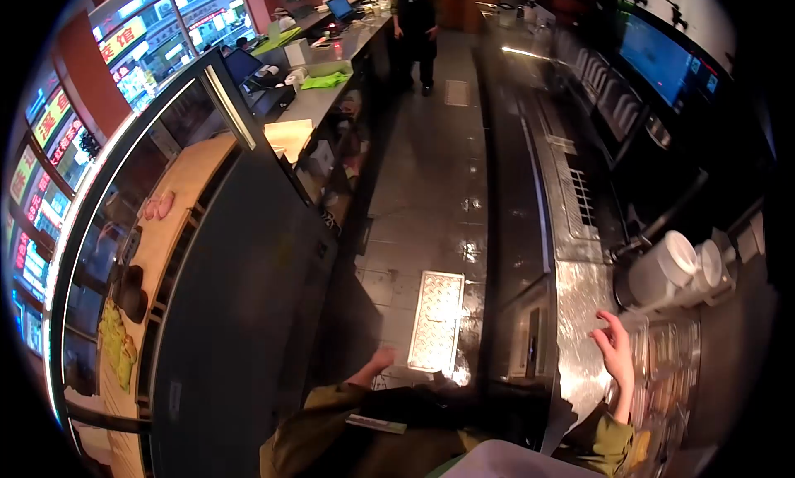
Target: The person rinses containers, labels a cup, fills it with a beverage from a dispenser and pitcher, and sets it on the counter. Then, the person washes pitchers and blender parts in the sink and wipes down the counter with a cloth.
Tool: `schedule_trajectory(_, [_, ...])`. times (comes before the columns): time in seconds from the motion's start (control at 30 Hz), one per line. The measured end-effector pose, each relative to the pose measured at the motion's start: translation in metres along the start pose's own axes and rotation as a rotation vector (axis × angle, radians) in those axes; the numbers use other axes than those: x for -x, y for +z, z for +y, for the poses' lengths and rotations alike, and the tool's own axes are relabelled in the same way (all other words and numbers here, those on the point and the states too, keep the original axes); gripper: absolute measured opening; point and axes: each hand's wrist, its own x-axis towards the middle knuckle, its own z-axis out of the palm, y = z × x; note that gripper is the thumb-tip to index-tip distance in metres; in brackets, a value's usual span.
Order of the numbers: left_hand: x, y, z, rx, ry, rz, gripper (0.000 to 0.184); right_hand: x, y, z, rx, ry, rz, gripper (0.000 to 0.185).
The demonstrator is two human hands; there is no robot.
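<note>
My right hand (614, 345) is over the steel counter (580, 312), its bent fingers apart and nothing between them. Just right of it are clear lidded containers (667, 351) in rows, partly covered by my wrist. Beyond the fingers stand white plastic tubs (672, 258). Low in front of my body is my left hand (382, 360), above the dark tiled floor and away from any object. It is small and dim, so how its fingers lie does not show. Both forearms wear olive sleeves.
A bright metal floor plate (436, 322) lies in the aisle. Along the left runs a dark partition (240, 304) beside a wooden counter (178, 196). Another person (415, 26) in a dark apron stands at the aisle's far end. A drain grate (582, 198) sits in the right counter.
</note>
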Motion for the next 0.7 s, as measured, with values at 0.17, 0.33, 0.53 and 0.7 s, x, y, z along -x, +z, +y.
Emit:
schedule_trajectory(0.17, [-0.021,-0.017,0.057,0.054,-0.305,-0.167,0.059,-0.134,0.059,-0.018,0.037,-0.058,-0.347,0.041])
schedule_trajectory(0.33, [-0.089,-0.064,0.026,-0.052,-0.335,-0.346,0.06,-0.269,0.077,-0.014,0.027,-0.039,-0.549,0.042])
schedule_trajectory(0.53, [-0.194,-0.081,0.114,-0.024,-0.487,-0.011,0.058,-0.446,0.113,-0.052,0.008,-0.278,-0.771,0.042])
schedule_trajectory(0.7, [-0.29,-0.095,0.18,0.051,-0.514,0.159,0.058,-0.573,0.184,-0.082,-0.049,-0.406,-1.034,0.039])
